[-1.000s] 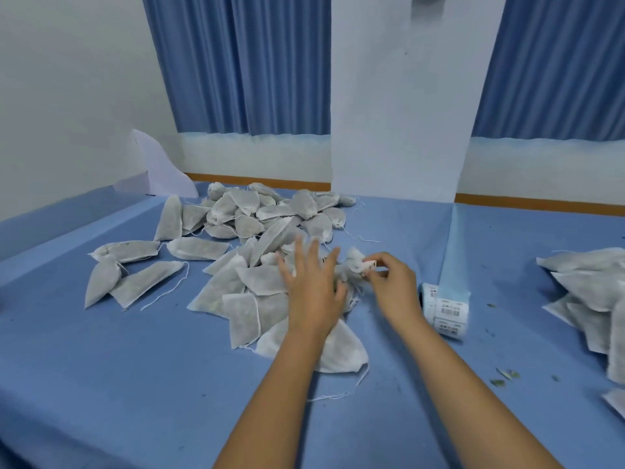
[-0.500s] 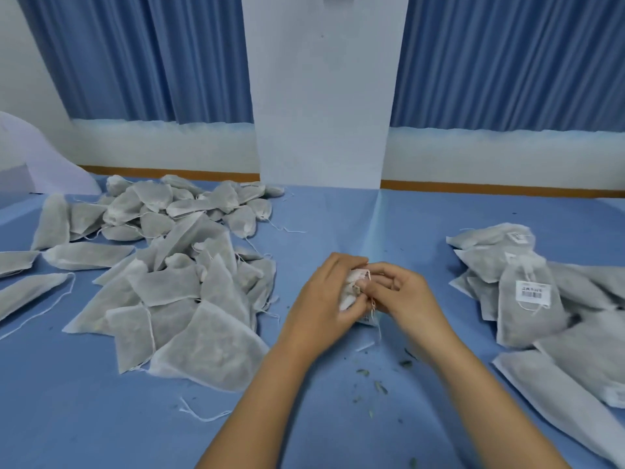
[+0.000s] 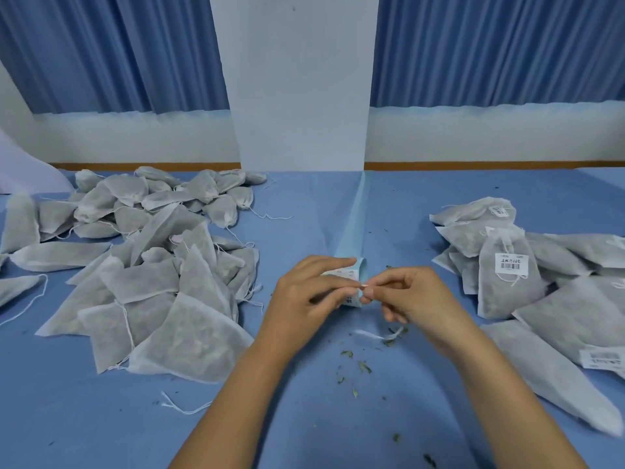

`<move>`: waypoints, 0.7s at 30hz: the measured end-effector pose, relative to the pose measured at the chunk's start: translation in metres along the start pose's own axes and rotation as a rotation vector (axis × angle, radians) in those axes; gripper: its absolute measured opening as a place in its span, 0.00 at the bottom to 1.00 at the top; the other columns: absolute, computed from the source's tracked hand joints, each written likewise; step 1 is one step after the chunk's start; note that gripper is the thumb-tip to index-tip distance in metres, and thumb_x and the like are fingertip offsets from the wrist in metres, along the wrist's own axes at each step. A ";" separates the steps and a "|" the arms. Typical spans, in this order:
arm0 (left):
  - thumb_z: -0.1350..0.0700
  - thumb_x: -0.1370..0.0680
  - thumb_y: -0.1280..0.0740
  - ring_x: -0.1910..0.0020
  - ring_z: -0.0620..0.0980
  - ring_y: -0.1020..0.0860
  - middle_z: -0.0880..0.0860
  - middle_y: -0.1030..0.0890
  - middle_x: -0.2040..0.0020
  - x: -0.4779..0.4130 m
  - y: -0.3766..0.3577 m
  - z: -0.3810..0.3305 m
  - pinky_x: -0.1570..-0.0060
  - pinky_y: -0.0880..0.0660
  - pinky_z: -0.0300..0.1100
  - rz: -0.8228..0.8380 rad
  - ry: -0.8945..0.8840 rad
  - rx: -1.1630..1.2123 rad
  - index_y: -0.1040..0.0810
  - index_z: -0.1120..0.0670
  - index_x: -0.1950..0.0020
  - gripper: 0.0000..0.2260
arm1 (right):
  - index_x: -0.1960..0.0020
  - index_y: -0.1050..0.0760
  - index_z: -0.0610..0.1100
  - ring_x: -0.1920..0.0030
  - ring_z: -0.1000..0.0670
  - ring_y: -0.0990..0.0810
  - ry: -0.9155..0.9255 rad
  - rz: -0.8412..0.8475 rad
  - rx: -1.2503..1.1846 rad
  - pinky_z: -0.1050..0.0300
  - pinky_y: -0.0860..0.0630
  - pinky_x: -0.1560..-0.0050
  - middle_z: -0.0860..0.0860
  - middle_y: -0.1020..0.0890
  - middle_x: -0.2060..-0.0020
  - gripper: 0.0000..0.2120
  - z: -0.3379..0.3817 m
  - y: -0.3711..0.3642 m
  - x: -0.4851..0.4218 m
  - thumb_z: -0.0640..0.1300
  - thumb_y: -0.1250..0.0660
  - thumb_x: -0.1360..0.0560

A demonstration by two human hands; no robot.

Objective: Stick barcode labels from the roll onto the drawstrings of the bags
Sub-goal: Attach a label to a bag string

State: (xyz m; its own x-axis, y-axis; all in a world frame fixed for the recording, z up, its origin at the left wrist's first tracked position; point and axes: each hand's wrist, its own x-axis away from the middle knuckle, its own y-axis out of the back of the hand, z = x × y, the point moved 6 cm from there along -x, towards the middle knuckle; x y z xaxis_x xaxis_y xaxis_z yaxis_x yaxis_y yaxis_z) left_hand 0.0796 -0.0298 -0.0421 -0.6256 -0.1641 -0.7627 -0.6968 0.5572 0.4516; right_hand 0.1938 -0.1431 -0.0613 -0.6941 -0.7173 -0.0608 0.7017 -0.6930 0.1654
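Observation:
The label roll (image 3: 353, 273) lies on the blue table just past my hands, and its pale blue backing strip (image 3: 355, 225) runs away toward the pillar. My left hand (image 3: 311, 294) lies over the roll and holds it, fingers reaching across its top. My right hand (image 3: 414, 299) pinches the edge of a barcode label (image 3: 362, 286) at the roll with thumb and forefinger. A heap of unlabelled grey drawstring bags (image 3: 152, 269) sits to the left. Bags with labels (image 3: 507, 275) are piled to the right, one showing its barcode label (image 3: 511, 262).
The blue cloth-covered table (image 3: 304, 421) carries leaf crumbs (image 3: 360, 365) and a loose white thread (image 3: 372, 334) near my right wrist. A white pillar (image 3: 301, 96) rises behind the table, with blue curtains on either side.
Half a second ago both hands held a bag's top between them. That bag has left my hands, and they have moved forward onto the label roll. The view has swung right.

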 end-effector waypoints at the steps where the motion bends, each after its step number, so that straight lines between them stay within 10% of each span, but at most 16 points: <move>1: 0.54 0.23 0.31 0.38 0.47 0.24 0.50 0.19 0.40 0.000 -0.002 -0.005 0.40 0.27 0.49 0.047 -0.034 0.031 0.13 0.53 0.54 0.07 | 0.62 0.18 0.41 0.77 0.54 0.31 0.016 -0.045 0.069 0.67 0.35 0.76 0.50 0.16 0.69 0.06 0.001 0.007 0.000 0.35 0.30 0.28; 7: 0.49 0.21 0.33 0.37 0.39 0.26 0.40 0.22 0.39 0.006 -0.021 0.004 0.36 0.30 0.41 0.195 0.267 0.122 0.22 0.46 0.37 0.13 | 0.65 0.17 0.49 0.76 0.56 0.39 0.218 -0.010 0.263 0.69 0.40 0.72 0.59 0.24 0.77 0.07 0.017 0.001 0.002 0.40 0.27 0.30; 13: 0.61 0.22 0.31 0.70 0.36 0.26 0.41 0.21 0.67 0.006 -0.012 0.010 0.66 0.32 0.27 0.049 0.420 0.176 0.20 0.47 0.57 0.09 | 0.64 0.20 0.53 0.72 0.57 0.30 0.459 -0.221 0.568 0.67 0.38 0.68 0.61 0.27 0.76 0.08 0.031 0.013 0.008 0.43 0.27 0.29; 16: 0.60 0.23 0.30 0.73 0.36 0.28 0.40 0.22 0.70 0.003 -0.004 0.011 0.68 0.35 0.27 0.025 0.473 0.179 0.22 0.47 0.65 0.13 | 0.63 0.22 0.53 0.74 0.53 0.38 0.498 -0.299 0.475 0.55 0.36 0.68 0.54 0.36 0.79 0.10 0.030 0.023 0.006 0.39 0.29 0.27; 21: 0.64 0.24 0.31 0.67 0.48 0.24 0.49 0.17 0.69 0.006 -0.006 0.014 0.60 0.29 0.37 0.094 0.593 0.423 0.16 0.50 0.66 0.14 | 0.62 0.20 0.50 0.74 0.55 0.40 0.375 -0.214 0.237 0.63 0.38 0.68 0.56 0.39 0.79 0.08 0.020 0.022 0.000 0.40 0.30 0.26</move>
State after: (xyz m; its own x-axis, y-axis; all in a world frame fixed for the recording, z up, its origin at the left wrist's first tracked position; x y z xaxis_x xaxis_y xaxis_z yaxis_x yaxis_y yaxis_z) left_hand 0.0851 -0.0227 -0.0565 -0.8442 -0.4460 -0.2972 -0.5108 0.8376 0.1939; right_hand 0.2056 -0.1567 -0.0376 -0.6822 -0.5674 -0.4611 0.4634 -0.8234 0.3277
